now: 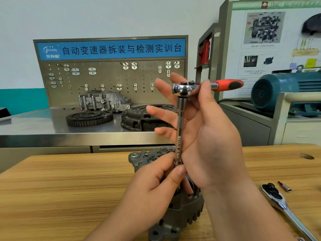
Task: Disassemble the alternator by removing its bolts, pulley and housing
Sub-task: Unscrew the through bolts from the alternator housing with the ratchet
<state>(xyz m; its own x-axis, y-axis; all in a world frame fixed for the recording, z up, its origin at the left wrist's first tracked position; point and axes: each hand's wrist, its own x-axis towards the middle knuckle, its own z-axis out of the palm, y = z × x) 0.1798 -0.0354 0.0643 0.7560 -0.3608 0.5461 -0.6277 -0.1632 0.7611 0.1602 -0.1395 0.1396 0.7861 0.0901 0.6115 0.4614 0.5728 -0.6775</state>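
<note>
1. Head view: left hand (156, 181) pinches the extension bar's (179, 129) lower end at the alternator (182, 211), which sits on the wooden table (69, 188).
2. Right hand (213, 136): fingers spread straight behind the bar, thumb across the ratchet (184, 87) neck, steadying it.
3. Best to keep the bar square on the hidden bolt and spin gently.
4. Blue sign (111, 48): 自动变速器拆装与检测实训台. Bar engraving unreadable.

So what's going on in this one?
A person is working on an alternator standing on a wooden table. The left hand pinches the bottom of a long extension set upright on it. The right hand, spread open, steadies the red-handled ratchet on top. A second ratchet lies at the right.
</note>
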